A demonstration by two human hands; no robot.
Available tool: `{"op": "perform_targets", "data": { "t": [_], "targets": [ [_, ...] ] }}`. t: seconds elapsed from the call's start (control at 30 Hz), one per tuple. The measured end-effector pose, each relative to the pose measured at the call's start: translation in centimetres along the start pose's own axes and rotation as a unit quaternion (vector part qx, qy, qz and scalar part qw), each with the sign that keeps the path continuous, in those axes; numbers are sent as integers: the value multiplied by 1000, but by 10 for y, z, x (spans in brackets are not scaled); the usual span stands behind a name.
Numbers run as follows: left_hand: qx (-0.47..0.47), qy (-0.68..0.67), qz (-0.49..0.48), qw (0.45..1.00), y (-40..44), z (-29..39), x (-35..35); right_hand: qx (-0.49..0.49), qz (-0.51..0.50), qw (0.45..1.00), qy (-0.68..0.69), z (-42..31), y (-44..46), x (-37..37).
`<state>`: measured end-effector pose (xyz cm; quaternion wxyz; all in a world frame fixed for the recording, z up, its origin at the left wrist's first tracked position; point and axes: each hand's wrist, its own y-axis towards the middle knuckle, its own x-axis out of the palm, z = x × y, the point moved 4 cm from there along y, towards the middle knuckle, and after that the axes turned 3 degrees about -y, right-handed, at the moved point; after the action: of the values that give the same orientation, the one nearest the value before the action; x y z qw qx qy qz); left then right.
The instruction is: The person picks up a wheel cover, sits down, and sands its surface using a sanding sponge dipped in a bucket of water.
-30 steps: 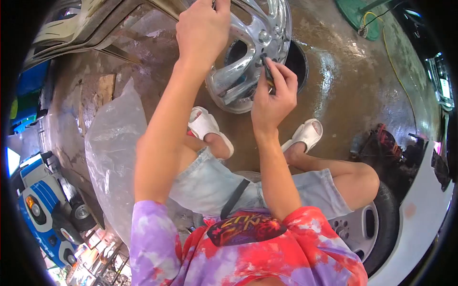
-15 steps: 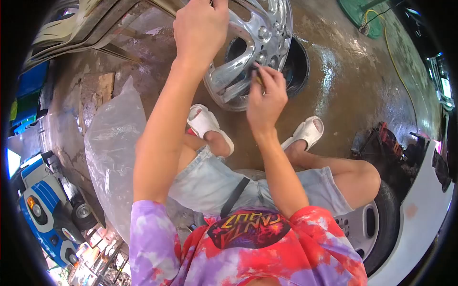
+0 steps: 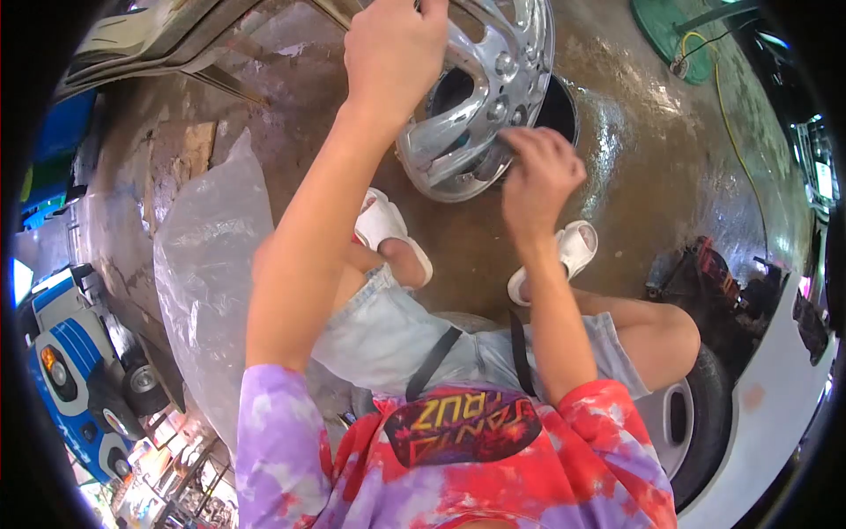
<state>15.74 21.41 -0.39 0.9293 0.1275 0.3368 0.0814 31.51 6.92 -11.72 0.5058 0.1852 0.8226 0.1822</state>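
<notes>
A shiny chrome wheel rim [image 3: 471, 104] is tilted over a round black container [image 3: 564, 115] at the top centre. My left hand [image 3: 395, 53] is closed on the rim's upper left edge, its fingertips partly cut off by the frame. Close to the rim's lower right side, my right hand [image 3: 542, 181] has curled fingers and is slightly blurred. A small dark tool [image 3: 508, 137] pokes out between its thumb and fingers, mostly hidden by them, with its tip near the rim's spokes.
Clear plastic sheeting [image 3: 207, 264] lies on the wet floor at left. A stacked chair frame [image 3: 203, 53] stands upper left, and a blue and white toy-like vehicle [image 3: 75, 361] lower left. A tyred wheel [image 3: 709, 414] and a white panel [image 3: 758, 414] are at right, a green base [image 3: 670, 40] upper right.
My right hand has moved to the right and turned, its fingers now higher over the tool. The rim and my left hand have shifted slightly right and up in view.
</notes>
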Motion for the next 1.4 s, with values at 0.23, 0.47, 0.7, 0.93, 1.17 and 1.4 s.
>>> {"op": "perform_targets", "data": {
  "t": [0.23, 0.47, 0.7, 0.93, 1.17, 1.4],
  "targets": [
    [33, 8, 6, 999, 1, 2, 1, -174, -30, 983, 60, -29, -4, 2],
    [39, 22, 10, 999, 2, -3, 3, -155, -64, 985, 45, -31, 1, -3],
    [46, 34, 11, 998, 3, -4, 0, -154, -33, 987, 12, 6, 18, -1],
    [66, 20, 10, 998, 4, -1, 0, -220, -39, 974, 38, -32, 8, 4],
    [50, 34, 6, 998, 1, -6, -2, -188, -66, 980, 9, -40, 10, -5],
    [67, 43, 7, 997, 2, -7, 0, -180, -76, 979, 56, -41, -11, -7]
  ]
}}
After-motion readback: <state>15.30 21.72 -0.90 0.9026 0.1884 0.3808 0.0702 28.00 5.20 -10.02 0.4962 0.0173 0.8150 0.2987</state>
